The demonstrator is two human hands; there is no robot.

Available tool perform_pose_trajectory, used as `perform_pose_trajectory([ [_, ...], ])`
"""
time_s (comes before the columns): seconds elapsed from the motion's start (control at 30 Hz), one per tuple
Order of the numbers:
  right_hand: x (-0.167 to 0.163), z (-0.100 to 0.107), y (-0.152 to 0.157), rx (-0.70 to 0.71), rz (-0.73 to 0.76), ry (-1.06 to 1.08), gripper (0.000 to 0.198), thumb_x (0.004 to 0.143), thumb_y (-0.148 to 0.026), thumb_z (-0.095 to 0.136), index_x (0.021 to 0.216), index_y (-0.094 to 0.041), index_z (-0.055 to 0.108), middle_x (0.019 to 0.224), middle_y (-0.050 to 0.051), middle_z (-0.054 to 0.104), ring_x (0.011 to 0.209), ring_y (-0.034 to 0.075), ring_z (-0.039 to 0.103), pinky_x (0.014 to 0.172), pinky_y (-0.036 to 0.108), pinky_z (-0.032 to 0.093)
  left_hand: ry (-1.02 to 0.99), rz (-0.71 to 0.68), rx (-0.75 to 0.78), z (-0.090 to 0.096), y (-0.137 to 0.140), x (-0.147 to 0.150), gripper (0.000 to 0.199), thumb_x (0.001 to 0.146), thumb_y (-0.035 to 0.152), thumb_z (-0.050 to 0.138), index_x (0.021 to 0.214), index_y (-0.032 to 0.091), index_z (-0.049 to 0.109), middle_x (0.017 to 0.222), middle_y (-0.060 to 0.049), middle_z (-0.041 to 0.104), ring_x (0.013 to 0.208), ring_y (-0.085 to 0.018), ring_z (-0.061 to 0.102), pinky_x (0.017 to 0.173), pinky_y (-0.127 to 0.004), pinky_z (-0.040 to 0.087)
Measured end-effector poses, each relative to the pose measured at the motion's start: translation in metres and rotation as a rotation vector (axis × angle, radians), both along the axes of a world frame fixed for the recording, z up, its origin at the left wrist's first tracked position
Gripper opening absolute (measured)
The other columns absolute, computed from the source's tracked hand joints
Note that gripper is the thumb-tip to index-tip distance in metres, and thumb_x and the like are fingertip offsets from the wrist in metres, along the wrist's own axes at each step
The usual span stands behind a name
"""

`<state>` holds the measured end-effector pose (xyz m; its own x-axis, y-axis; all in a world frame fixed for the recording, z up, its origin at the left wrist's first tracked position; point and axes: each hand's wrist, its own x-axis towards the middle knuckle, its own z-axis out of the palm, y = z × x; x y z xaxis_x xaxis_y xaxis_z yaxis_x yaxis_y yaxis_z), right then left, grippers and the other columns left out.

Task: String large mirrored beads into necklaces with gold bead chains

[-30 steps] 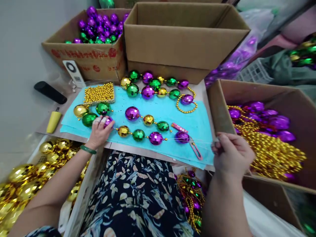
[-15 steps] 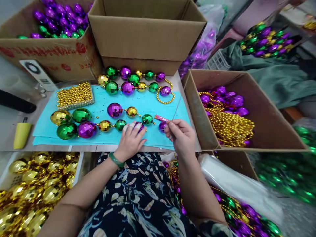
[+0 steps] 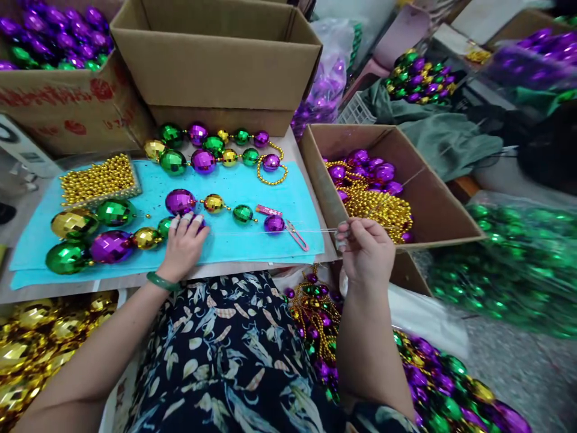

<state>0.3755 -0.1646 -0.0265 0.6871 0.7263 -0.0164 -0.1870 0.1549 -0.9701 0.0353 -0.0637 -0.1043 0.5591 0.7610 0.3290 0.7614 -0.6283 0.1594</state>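
Observation:
My left hand [image 3: 183, 245] lies over the front bead string, its fingers curled on a purple bead [image 3: 201, 227] that is mostly hidden. In that string are a green bead [image 3: 67, 257], a large purple bead [image 3: 112, 246] and a gold bead [image 3: 146, 239]. To the right, my right hand [image 3: 366, 248] pinches a thin clear thread [image 3: 318, 230], stretched taut across the cloth toward the left hand. Under the thread lie a loose purple bead [image 3: 274, 224] and pink thread snips [image 3: 296, 236]. Behind them are a small pink stick [image 3: 269, 210] and a green bead [image 3: 243, 213].
A blue cloth [image 3: 220, 246] covers the table. Small gold beads fill a clear tray [image 3: 135, 186]. Finished strings [image 3: 204, 161] lie at the back. Cardboard boxes stand behind [image 3: 216, 72] and at right [image 3: 311, 174]. A basket of gold balls [image 3: 63, 325] sits at lower left.
My right hand has moved right, away from the loose purple bead, drawing the thread out straight. The snips now show. My left hand stays on the string. The view has swung right.

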Motion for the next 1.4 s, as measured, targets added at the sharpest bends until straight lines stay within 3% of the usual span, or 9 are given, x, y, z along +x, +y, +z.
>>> perform_pose_trajectory([
  [0.2,-0.013,-0.008,0.000,-0.014,0.038,0.030,0.019,0.065,-0.029,0.073,0.074,-0.017,0.061,0.060,-0.002,0.062,0.047,0.007,0.055,0.035,0.014,0.038,-0.061,0.114,-0.030,0.012,-0.003,0.000,0.032,0.088,0.021,0.044,0.117,0.022,0.059,0.133,-0.008,0.051,0.128,-0.037,0.035,0.103,-0.061,0.026],
  [0.33,-0.048,-0.011,0.004,-0.060,0.254,0.049,0.015,0.070,-0.029,0.069,0.076,-0.018,0.061,0.063,-0.001,0.063,0.050,0.008,0.056,0.038,0.016,0.041,-0.242,-0.082,-0.104,0.032,-0.028,0.035,0.035,0.090,0.020,0.043,0.121,0.015,0.057,0.126,-0.015,0.056,0.120,-0.029,0.046,0.101,-0.050,0.039],
  [0.5,-0.080,-0.002,0.011,-0.018,0.391,0.082,0.013,0.072,-0.028,0.068,0.076,-0.017,0.062,0.063,-0.001,0.064,0.050,0.008,0.056,0.037,0.016,0.039,-0.626,-0.292,-0.494,0.054,-0.041,0.084,0.034,0.090,0.023,0.047,0.122,0.021,0.057,0.122,-0.010,0.061,0.115,-0.020,0.054,0.093,-0.038,0.048],
  [0.63,-0.082,0.004,0.013,-0.021,0.391,0.046,0.013,0.072,-0.028,0.069,0.076,-0.017,0.064,0.065,0.001,0.066,0.049,0.008,0.056,0.037,0.016,0.038,-0.653,-0.244,-0.861,0.053,-0.033,0.096,0.038,0.083,0.028,0.059,0.120,0.021,0.059,0.112,-0.009,0.066,0.100,-0.019,0.062,0.077,-0.031,0.053],
  [0.77,-0.077,0.002,0.012,-0.018,0.331,0.050,0.013,0.070,-0.027,0.071,0.074,-0.017,0.064,0.065,0.001,0.068,0.049,0.009,0.057,0.036,0.016,0.038,-0.604,-0.176,-0.994,0.048,-0.028,0.091,0.028,0.081,0.029,0.059,0.106,0.018,0.068,0.092,-0.006,0.071,0.077,-0.014,0.063,0.070,-0.027,0.051],
  [0.93,-0.069,0.000,0.014,0.001,0.275,0.051,0.013,0.070,-0.027,0.071,0.074,-0.016,0.064,0.064,0.001,0.067,0.048,0.008,0.056,0.035,0.015,0.036,-0.583,-0.187,-0.986,0.040,-0.025,0.078,0.023,0.083,0.030,0.054,0.085,0.016,0.072,0.080,-0.004,0.071,0.069,-0.013,0.061,0.063,-0.023,0.048],
  [1.17,-0.058,0.010,0.008,0.052,0.204,0.000,0.013,0.070,-0.025,0.072,0.076,-0.016,0.065,0.056,-0.002,0.062,0.045,0.008,0.054,0.034,0.015,0.035,-0.707,0.183,-0.667,0.017,-0.008,0.050,0.023,0.084,0.025,0.052,0.096,0.017,0.070,0.092,-0.005,0.069,0.054,-0.008,0.057,0.056,-0.022,0.048],
  [1.27,-0.056,0.019,0.005,0.082,0.188,-0.029,0.014,0.070,-0.027,0.072,0.075,-0.016,0.065,0.056,-0.002,0.062,0.043,0.008,0.054,0.033,0.015,0.034,-0.665,0.129,-0.647,0.015,-0.010,0.055,0.021,0.084,0.023,0.054,0.097,0.018,0.070,0.093,-0.005,0.070,0.056,-0.009,0.059,0.061,-0.024,0.051],
  [1.4,-0.055,0.026,0.003,0.105,0.141,-0.058,0.012,0.070,-0.026,0.071,0.075,-0.017,0.065,0.060,-0.001,0.064,0.045,0.008,0.056,0.035,0.017,0.037,-0.563,0.009,-0.467,0.015,-0.029,0.071,0.021,0.087,0.019,0.050,0.098,0.016,0.068,0.095,-0.007,0.070,0.085,-0.017,0.064,0.080,-0.031,0.053],
])
